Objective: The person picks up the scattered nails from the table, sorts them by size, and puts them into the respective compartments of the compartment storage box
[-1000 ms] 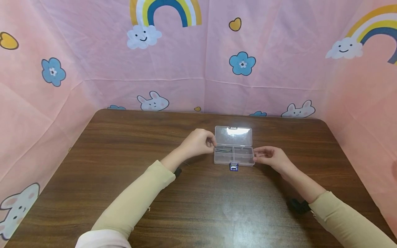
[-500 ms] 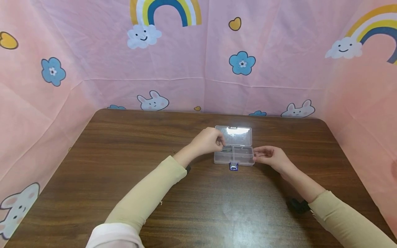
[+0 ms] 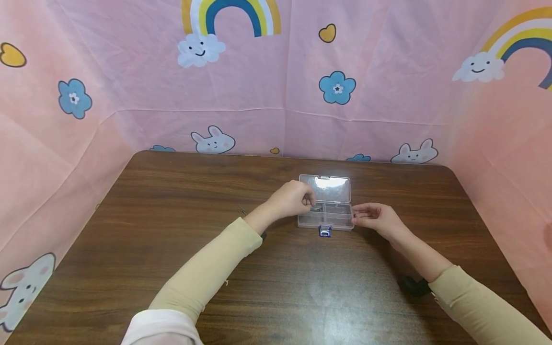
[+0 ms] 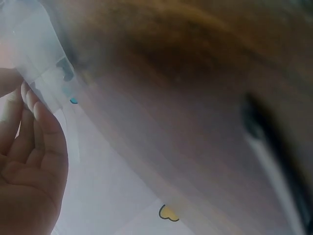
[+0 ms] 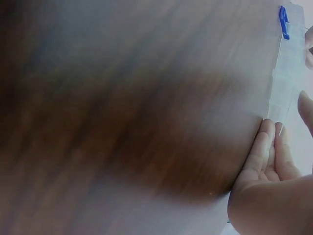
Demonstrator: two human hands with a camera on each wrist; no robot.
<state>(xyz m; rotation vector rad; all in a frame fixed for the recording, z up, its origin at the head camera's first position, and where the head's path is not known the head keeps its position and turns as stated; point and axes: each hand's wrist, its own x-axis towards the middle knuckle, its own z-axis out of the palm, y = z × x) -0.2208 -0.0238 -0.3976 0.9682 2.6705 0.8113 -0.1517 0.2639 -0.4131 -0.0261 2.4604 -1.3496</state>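
A clear divided plastic box [image 3: 339,222] stands on the table with its lid [image 3: 336,189] tipped back open. Thin dark, pin-like pieces [image 3: 316,209] lie in its back left compartment. Over that compartment my left hand [image 3: 290,199] bends its fingers downward, thumb and fingertips close together; anything between them is hidden. At the box's right end my right hand [image 3: 377,219] rests its nearly straight fingers and thumb against the wall. In the right wrist view its fingers [image 5: 261,152] touch the box's end [image 5: 286,83]. The left wrist view shows fingers [image 4: 46,120] by the clear plastic.
A blue latch [image 3: 325,232] sticks out from the box's front. Thin wire-like pieces [image 3: 242,211] lie on the brown table [image 3: 181,191] beside my left forearm. A pink printed cloth [image 3: 254,86] closes off the back and sides.
My left hand has moved right, from the box's left edge to over the back left compartment, then dipped slightly. My right hand and the box have stayed put.
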